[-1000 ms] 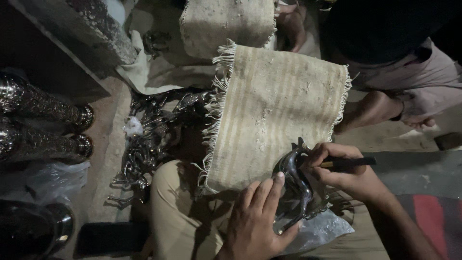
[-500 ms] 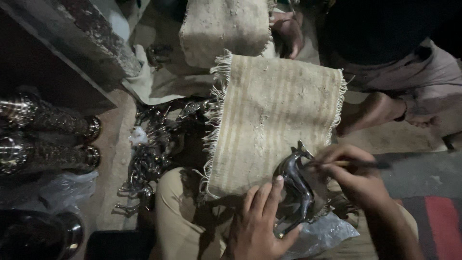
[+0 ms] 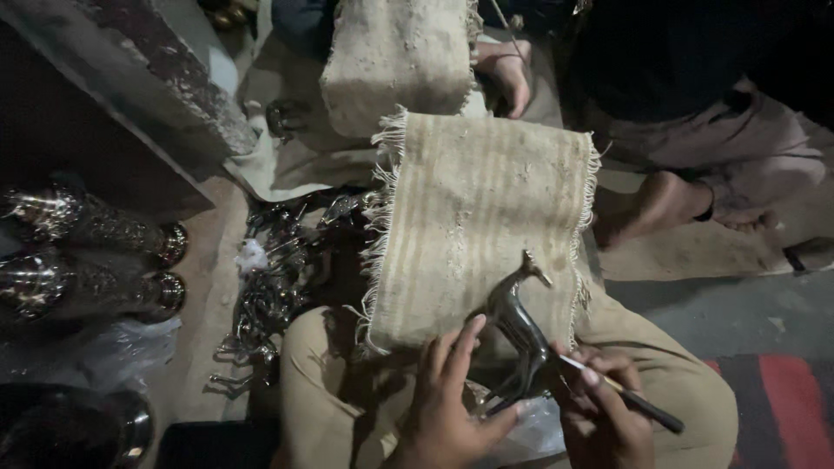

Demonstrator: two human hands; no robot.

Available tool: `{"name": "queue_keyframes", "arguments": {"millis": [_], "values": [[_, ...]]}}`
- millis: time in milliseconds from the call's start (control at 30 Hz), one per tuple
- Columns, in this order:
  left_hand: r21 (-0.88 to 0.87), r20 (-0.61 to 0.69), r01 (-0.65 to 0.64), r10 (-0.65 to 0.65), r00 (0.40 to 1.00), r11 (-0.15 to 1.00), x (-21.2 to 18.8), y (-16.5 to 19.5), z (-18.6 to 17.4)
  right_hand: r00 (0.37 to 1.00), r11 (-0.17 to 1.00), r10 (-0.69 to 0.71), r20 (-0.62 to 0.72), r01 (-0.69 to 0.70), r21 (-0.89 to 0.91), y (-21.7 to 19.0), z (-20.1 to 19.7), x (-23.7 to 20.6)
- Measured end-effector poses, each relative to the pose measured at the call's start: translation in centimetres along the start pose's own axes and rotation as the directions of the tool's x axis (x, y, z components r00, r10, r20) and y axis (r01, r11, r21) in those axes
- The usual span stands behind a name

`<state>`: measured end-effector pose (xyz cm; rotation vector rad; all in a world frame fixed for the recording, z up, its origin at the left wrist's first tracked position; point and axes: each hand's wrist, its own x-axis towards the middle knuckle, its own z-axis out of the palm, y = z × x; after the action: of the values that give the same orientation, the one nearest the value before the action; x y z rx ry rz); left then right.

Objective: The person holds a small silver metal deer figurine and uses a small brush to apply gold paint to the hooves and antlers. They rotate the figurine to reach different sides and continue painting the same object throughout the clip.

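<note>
My left hand (image 3: 447,408) steadies a small dark metal animal figure (image 3: 519,334), fingers spread along its body, its head pointing up over the near edge of a fringed woven mat (image 3: 473,217) draped across my lap. My right hand (image 3: 599,412) pinches a thin dark tool (image 3: 634,401), its tip touching the figure's hind part. Crinkled clear plastic (image 3: 530,430) lies under the figure. On the floor (image 3: 208,295) to my left sits a heap of similar metal pieces (image 3: 278,278), and beyond it two ornate metal vases (image 3: 87,260) lie on their sides. Another person's bare foot (image 3: 660,204) rests past the mat's far right corner.
</note>
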<state>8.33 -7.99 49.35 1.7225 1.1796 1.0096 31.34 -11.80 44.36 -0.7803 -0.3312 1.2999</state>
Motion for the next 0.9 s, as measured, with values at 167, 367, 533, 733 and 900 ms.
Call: {"name": "queue_keyframes", "arguments": {"millis": [167,367,533,733,900], "values": [[-0.29,-0.032,-0.194,0.194,0.981,0.937,-0.3,1.7,-1.5,0.922,0.954,-0.184,0.341,0.251,-0.162,-0.6,0.0,-2.4],[-0.586,0.111,-0.112,0.216,0.97,0.803,-0.7,3.8,-1.2,0.762,0.777,-0.288,0.58,0.54,-0.324,1.2,3.5,-3.8],[-0.671,0.238,0.104,0.08,0.968,0.735,-2.1,1.3,0.2,0.825,0.736,-0.3,0.479,0.52,-0.433,2.1,5.3,-4.2],[-0.782,0.421,0.46,-0.189,0.887,0.42,-5.2,-7.5,5.8,0.985,0.744,-0.102,0.14,0.169,-0.646,1.0,5.9,-2.5],[-0.764,0.332,0.484,-0.383,0.862,0.427,-8.6,-13.9,8.5,0.99,0.794,-0.083,0.117,0.137,-0.593,2.0,6.7,-1.4]]}}
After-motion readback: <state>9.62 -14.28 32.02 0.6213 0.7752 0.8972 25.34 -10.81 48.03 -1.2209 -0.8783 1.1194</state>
